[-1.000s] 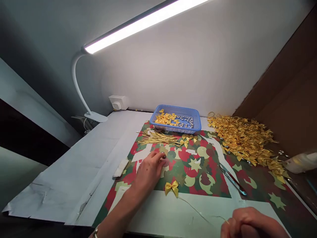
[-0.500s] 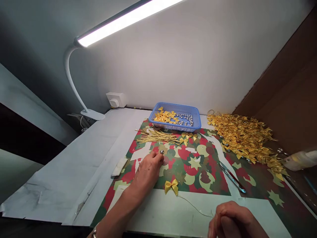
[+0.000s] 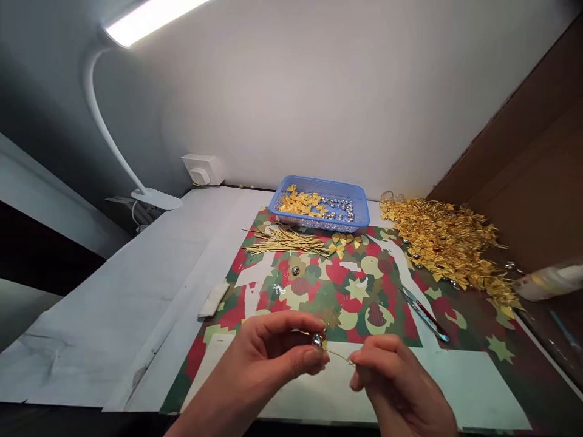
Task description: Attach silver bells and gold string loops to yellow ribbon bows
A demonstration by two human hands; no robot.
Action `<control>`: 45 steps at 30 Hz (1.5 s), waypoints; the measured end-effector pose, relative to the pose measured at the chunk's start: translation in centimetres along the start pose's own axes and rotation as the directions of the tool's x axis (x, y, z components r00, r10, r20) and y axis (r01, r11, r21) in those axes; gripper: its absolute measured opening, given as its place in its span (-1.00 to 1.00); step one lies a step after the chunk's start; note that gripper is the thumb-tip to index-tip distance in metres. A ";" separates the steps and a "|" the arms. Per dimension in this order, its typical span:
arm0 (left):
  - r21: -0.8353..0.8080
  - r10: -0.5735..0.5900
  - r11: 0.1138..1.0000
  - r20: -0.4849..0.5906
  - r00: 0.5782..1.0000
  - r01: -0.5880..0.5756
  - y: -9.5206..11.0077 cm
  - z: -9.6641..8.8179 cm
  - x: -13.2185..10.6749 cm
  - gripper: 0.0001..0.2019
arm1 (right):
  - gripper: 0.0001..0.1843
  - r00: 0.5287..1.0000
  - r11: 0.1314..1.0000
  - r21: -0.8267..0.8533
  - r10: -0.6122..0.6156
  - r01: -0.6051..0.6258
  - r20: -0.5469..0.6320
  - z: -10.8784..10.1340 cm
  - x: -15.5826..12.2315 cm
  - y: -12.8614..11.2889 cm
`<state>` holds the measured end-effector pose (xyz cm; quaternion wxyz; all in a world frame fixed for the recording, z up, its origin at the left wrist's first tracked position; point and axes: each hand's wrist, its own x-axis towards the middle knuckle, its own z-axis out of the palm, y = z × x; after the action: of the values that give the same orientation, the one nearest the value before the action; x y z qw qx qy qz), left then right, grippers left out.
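Observation:
Between the thumb and fingers of my left hand (image 3: 277, 352) sits a small silver jingle bell (image 3: 317, 340). A bit of yellow shows just behind the bell, mostly hidden by the fingertips. From there a thin gold cord (image 3: 337, 354) runs to my right hand (image 3: 396, 379), whose thumb and forefinger pinch it. Both hands are close together above the front of the mat. Farther back, a second silver bell (image 3: 296, 271) lies loose on the patterned mat (image 3: 314, 297).
Behind is a blue basket (image 3: 319, 226) with yellow bows and silver bells. Gold cords (image 3: 286, 243) lie before it. A heap of gold bows (image 3: 446, 237) stands right, near small scissors (image 3: 426, 315) and a bottle (image 3: 551, 282). A lamp (image 3: 109, 133) rises at left.
My left hand has come back from the middle of the mat with a bell. The right hand has moved left to meet it. The yellow bow no longer lies at the mat's front.

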<state>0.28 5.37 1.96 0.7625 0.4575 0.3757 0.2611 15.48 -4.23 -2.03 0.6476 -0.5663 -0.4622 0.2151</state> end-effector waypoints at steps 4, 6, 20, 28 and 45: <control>-0.049 -0.026 0.998 0.045 0.999 0.028 0.1 0.5 -0.5 -0.89 | -0.86 1.000 0.995 -0.094 0.013 -0.011 0.028 0.4 0.1 0.6; -0.066 -0.041 0.997 0.061 0.997 0.045 0.1 0.7 -0.5 -0.90 | -0.86 0.999 0.993 -0.119 0.018 -0.012 0.050 0.5 0.1 0.7; 0.002 0.021 1.000 0.068 0.997 -0.021 -0.3 1.2 -0.6 -0.90 | -0.84 0.995 0.993 -0.117 -0.003 0.015 0.101 0.7 0.0 0.9; 0.480 0.398 0.771 0.150 0.905 -0.419 -1.7 1.2 -0.3 -0.82 | -0.85 0.972 0.971 -0.054 0.235 -0.234 0.008 1.4 -0.6 0.0; 0.713 0.411 0.551 0.219 0.885 -0.433 -3.0 0.5 0.3 -0.88 | -0.75 0.979 0.981 -0.032 0.189 -0.191 -0.073 1.0 0.0 0.8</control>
<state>1.03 4.04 -0.69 0.4269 0.8079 0.3176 0.2532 14.80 -3.46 -2.87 0.6289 -0.6273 -0.3872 0.2471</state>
